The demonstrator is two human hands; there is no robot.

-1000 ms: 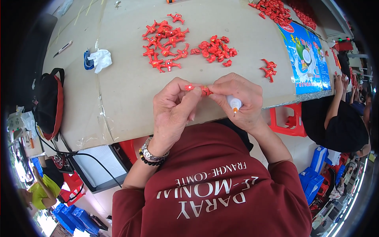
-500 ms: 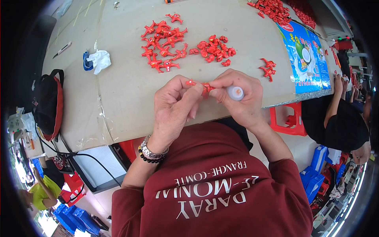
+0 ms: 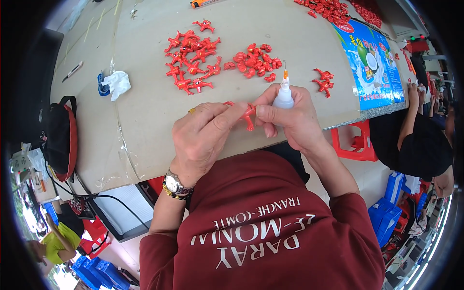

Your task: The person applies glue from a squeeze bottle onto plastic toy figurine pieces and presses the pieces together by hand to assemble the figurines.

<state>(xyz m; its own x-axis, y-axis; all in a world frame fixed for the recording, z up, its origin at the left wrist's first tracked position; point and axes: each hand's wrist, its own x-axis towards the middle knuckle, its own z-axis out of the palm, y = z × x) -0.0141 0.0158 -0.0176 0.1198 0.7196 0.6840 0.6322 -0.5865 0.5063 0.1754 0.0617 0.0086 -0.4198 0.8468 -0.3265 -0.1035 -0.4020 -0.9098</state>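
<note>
Between my hands, just over the near side of the table, is a small red plastic figure (image 3: 249, 122) with a limb pointing down. My left hand (image 3: 204, 134) is closed on it, fingers covering its left part. With thumb and forefinger my right hand (image 3: 296, 115) pinches its other side. A translucent squeeze bottle (image 3: 284, 99) with an orange collar and thin needle tip is also gripped in my right hand, upright. Beyond the hands lie a pile of red figure bodies (image 3: 195, 55) and a smaller pile of rounded red parts (image 3: 256, 60). Two red figures (image 3: 323, 83) lie apart at the right.
On the table's left are a crumpled white tissue (image 3: 117, 84), a blue tape ring (image 3: 102, 86) and a pen-like knife (image 3: 72, 70). A blue printed sheet (image 3: 372, 65) covers the right end. More red parts (image 3: 326, 10) are heaped far right. A person (image 3: 411, 130) sits at the right.
The bottle has turned from pointing its base at me to standing upright, needle up. My left hand has rolled over, its back now showing, and the figure's limb now points down.
</note>
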